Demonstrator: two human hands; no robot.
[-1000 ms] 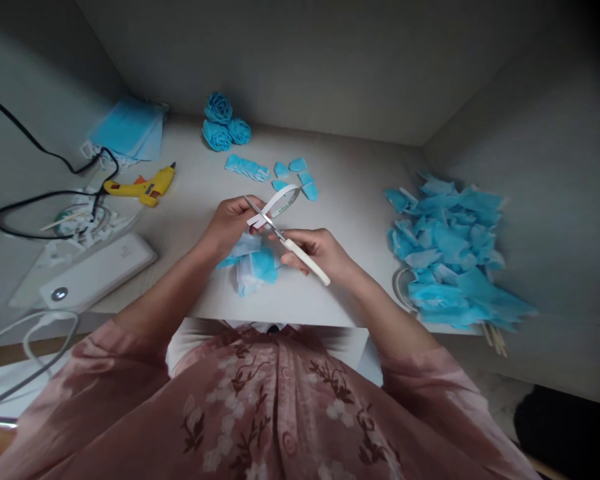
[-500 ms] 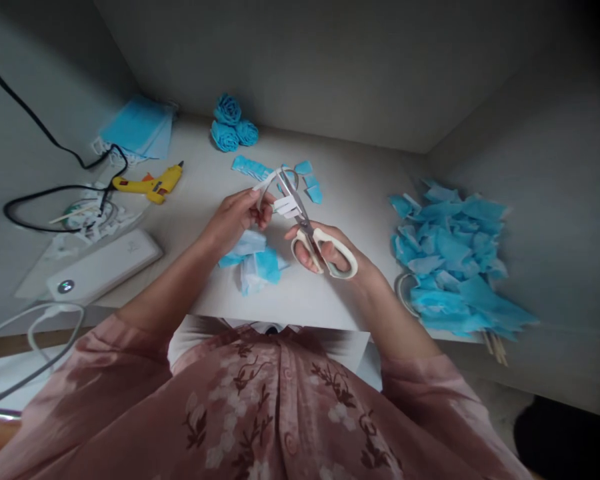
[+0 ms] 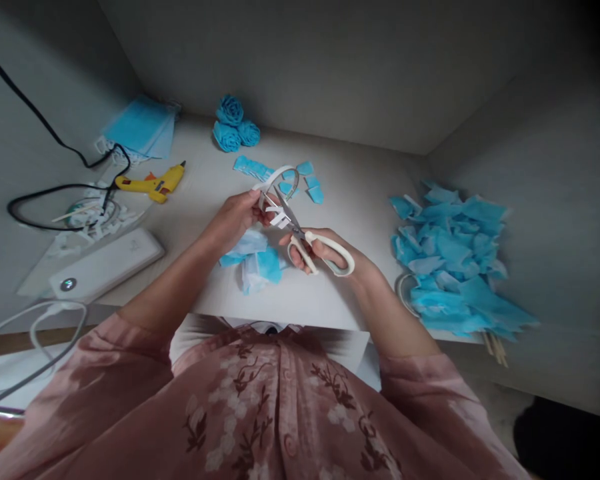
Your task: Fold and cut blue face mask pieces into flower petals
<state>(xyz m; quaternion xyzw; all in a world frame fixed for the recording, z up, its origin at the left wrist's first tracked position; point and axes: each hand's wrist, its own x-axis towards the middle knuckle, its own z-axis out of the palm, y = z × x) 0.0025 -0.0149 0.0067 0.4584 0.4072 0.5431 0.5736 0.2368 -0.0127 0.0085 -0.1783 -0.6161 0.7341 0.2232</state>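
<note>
My left hand point(image 3: 245, 212) is closed, pinching a narrow white strip point(image 3: 285, 170) that curls up and round in a loop. Short white tabs point(image 3: 279, 217) hang by its fingers, beside the blades. In my right hand point(image 3: 325, 247) are scissors point(image 3: 296, 230) with cream handles, its fingers through the loops. The scissor blades point up and left and overlap the strip from my view; exactly where they touch it is unclear. Behind the hands lie a blue pleated strip point(image 3: 250, 167) and small blue pieces point(image 3: 314, 190). Below my left hand are blue and white fabric pieces point(image 3: 263, 267).
Three blue fabric roses point(image 3: 230, 110) stand at the back. To the left are stacked face masks point(image 3: 135, 127), a yellow glue gun point(image 3: 155, 185) with a black cord, white scraps point(image 3: 97, 220) and a power bank point(image 3: 107, 263). Blue cut pieces point(image 3: 450, 247) heap on the right, near wooden sticks point(image 3: 497, 350).
The scissors have shifted slightly left, their handles now spread wider. More of the white strip's loop shows above the blades. My left hand has barely moved.
</note>
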